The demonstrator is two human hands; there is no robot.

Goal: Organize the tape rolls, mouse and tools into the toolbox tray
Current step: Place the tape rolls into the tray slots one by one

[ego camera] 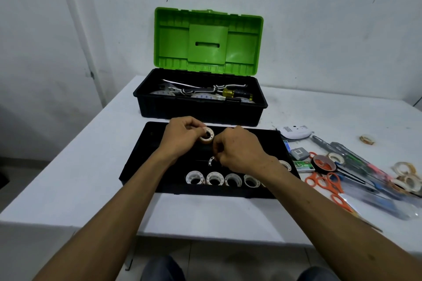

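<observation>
Over the tray (146, 155), my left hand (180, 137) pinches a tape roll (206, 136); my right hand (237, 153) curls beside it, and I cannot tell what it holds. Still on tapes, I judge: next, stand it by the row (213, 179); the mouse (294, 132) lies outside.

My left hand (182, 136): gripped a small clear plastic tape roll (207, 137).
My right hand (239, 150): fingers curled under, just beside it.

Dim, flat, cool light; soft shadows, wide-angle bowing and blur toward the right edge.
</observation>
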